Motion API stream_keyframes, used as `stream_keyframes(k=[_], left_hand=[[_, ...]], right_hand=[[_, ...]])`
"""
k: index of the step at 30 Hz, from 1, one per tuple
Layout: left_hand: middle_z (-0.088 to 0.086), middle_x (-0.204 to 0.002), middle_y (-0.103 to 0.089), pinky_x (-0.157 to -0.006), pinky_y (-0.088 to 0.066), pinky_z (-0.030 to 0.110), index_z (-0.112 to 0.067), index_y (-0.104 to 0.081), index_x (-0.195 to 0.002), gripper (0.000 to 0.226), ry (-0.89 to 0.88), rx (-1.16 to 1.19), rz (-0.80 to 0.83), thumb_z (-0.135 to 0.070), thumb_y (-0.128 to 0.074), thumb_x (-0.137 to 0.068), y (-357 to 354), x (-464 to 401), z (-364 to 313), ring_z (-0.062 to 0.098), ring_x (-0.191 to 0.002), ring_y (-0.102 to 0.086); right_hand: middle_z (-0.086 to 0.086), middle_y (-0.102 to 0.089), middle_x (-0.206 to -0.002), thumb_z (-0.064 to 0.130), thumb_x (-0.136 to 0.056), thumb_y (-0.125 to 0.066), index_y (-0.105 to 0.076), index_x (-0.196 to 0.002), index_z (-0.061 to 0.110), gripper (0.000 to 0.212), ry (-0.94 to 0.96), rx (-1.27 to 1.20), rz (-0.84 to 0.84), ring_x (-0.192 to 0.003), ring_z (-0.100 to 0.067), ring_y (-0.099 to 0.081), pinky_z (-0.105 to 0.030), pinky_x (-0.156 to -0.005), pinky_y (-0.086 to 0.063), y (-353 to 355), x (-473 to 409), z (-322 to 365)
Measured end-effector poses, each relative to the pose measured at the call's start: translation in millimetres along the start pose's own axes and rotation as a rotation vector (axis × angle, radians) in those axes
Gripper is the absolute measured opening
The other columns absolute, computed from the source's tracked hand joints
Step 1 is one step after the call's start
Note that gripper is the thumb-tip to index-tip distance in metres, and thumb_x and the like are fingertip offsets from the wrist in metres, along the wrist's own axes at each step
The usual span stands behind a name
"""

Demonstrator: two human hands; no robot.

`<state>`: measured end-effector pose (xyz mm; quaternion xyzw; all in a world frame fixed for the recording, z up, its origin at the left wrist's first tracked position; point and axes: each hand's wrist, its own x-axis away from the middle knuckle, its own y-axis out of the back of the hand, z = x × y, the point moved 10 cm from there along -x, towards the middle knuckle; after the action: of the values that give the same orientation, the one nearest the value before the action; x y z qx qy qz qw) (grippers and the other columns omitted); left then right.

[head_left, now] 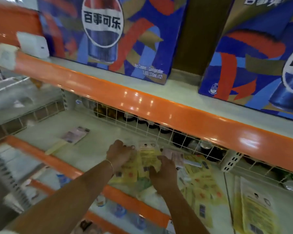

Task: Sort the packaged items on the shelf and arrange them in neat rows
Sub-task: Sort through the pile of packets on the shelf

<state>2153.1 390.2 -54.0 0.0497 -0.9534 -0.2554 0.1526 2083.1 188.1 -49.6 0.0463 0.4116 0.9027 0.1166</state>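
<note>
We see two blue cola cartons (108,36) (254,61) upright on the upper shelf, a small white box (33,44) left of them, dark jars (181,137) behind a white wire fence (142,122), bottles (118,211) on the lower shelf.

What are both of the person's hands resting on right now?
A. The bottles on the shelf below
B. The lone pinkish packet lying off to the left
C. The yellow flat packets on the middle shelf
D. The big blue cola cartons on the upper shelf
C: the left hand and right hand both lie on the heap of yellow flat packets, below the cola cartons.
</note>
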Motion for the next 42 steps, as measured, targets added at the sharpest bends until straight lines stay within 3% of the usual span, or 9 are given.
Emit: stream_keyframes(k=[4,14,20,24,28,31,34,40,42], left_hand=[[0.016,-0.116,-0.062,-0.086,-0.051,0.036,-0.002,-0.056,-0.118,0.064,0.142,0.007,0.025,-0.045,-0.058,-0.07,34,-16,27,0.036,-0.104,-0.059],[0.013,-0.083,-0.056,-0.064,-0.051,0.034,-0.006,-0.057,-0.086,0.009,0.322,0.371,0.305,-0.009,-0.051,-0.092,34,-34,59,0.025,-0.074,-0.054],[0.015,-0.073,-0.063,-0.055,-0.054,0.029,0.001,-0.061,-0.093,0.013,0.284,0.396,0.401,-0.003,-0.05,-0.09,30,-51,66,0.026,-0.06,-0.062],[0.016,-0.079,-0.068,-0.056,-0.054,0.03,0.0,-0.065,-0.09,0.012,0.303,0.394,0.447,-0.005,-0.054,-0.089,26,-60,76,0.027,-0.066,-0.066],[0.013,-0.07,-0.065,-0.052,-0.048,0.027,-0.005,-0.061,-0.081,0.017,0.326,0.442,0.428,-0.013,-0.052,-0.093,25,-62,77,0.025,-0.058,-0.061],[0.008,-0.063,-0.064,-0.048,-0.037,0.023,-0.009,-0.06,-0.077,0.024,0.319,0.518,0.427,-0.022,-0.054,-0.096,22,-60,68,0.02,-0.051,-0.055],[0.007,-0.062,-0.062,-0.039,-0.036,0.019,-0.008,-0.062,-0.08,0.024,0.326,0.592,0.415,-0.023,-0.054,-0.097,16,-52,55,0.016,-0.036,-0.053],[0.016,-0.083,-0.071,-0.07,-0.058,0.043,-0.001,-0.066,-0.104,0.021,0.268,0.654,0.514,-0.019,-0.06,-0.094,-18,-27,18,0.031,-0.071,-0.068],[0.015,-0.081,-0.07,-0.065,-0.058,0.042,-0.001,-0.065,-0.105,0.024,0.219,0.615,0.546,-0.023,-0.059,-0.095,-34,-15,2,0.03,-0.071,-0.068]], right_hand=[[-0.004,-0.047,-0.132,0.032,-0.086,-0.06,-0.045,-0.137,0.022,0.054,-0.015,-0.008,0.115,-0.099,-0.017,-0.057,-0.027,-0.077,-0.047,-39,-8,30],[-0.008,-0.046,-0.124,0.043,-0.075,-0.065,-0.036,-0.134,0.021,0.069,-0.177,0.166,0.178,-0.108,-0.026,-0.049,-0.034,-0.089,-0.048,-99,-19,46],[0.002,-0.06,-0.109,0.011,-0.072,-0.08,-0.041,-0.134,0.021,0.074,-0.303,-0.259,0.169,-0.084,-0.012,-0.059,-0.015,-0.051,-0.046,-109,-29,40],[-0.003,-0.061,-0.12,-0.005,-0.078,-0.065,-0.047,-0.134,0.027,0.068,-0.388,-0.512,0.147,-0.087,-0.018,-0.066,-0.024,-0.057,-0.052,-105,-24,30],[-0.001,-0.04,-0.145,-0.015,-0.08,-0.056,-0.049,-0.133,0.037,0.075,-0.459,-0.689,0.19,-0.11,-0.028,-0.059,-0.048,-0.089,-0.053,-104,-20,21],[-0.007,-0.049,-0.138,-0.014,-0.081,-0.06,-0.056,-0.118,0.044,0.069,-0.426,-0.779,0.229,-0.112,-0.034,-0.06,-0.06,-0.099,-0.046,-96,-17,20],[-0.012,-0.062,-0.124,-0.015,-0.084,-0.06,-0.054,-0.13,0.029,0.064,-0.382,-0.857,0.249,-0.106,-0.037,-0.064,-0.065,-0.091,-0.048,-80,-14,18],[-0.019,-0.071,-0.108,-0.018,-0.079,-0.059,-0.063,-0.12,0.019,0.055,-0.264,-0.921,0.259,-0.098,-0.042,-0.065,-0.064,-0.088,-0.049,-42,0,13],[-0.016,-0.071,-0.109,-0.004,-0.076,-0.069,-0.063,-0.122,0.021,0.052,-0.278,-0.884,0.236,-0.096,-0.043,-0.062,-0.062,-0.081,-0.048,-28,7,-2]])
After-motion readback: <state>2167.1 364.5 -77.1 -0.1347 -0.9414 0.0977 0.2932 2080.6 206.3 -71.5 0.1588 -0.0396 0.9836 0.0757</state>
